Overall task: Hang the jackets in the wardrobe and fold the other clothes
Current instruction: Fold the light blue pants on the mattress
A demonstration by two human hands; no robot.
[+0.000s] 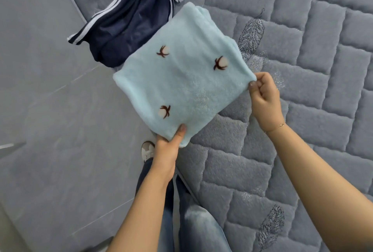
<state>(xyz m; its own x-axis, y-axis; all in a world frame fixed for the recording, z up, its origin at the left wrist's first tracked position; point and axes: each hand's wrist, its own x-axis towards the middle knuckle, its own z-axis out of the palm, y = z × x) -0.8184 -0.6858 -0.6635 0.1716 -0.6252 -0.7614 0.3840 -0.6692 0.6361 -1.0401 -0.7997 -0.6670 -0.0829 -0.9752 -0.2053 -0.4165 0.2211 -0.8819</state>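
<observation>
Grey quilted bed cover beside tiled floor: hovering over its left edge, folded light-blue fleece. Left hand gripping the near corner, right hand pinching the right corner. Lowering flat, keeping corners level, clearing the navy striped garment.

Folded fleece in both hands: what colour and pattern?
Light blue fleece with small brown-and-white cotton-boll motifs, head view.

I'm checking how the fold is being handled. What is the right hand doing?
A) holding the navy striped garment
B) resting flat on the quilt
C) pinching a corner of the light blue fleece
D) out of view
C: the right hand pinches the corner of the folded light blue fleece.
</observation>
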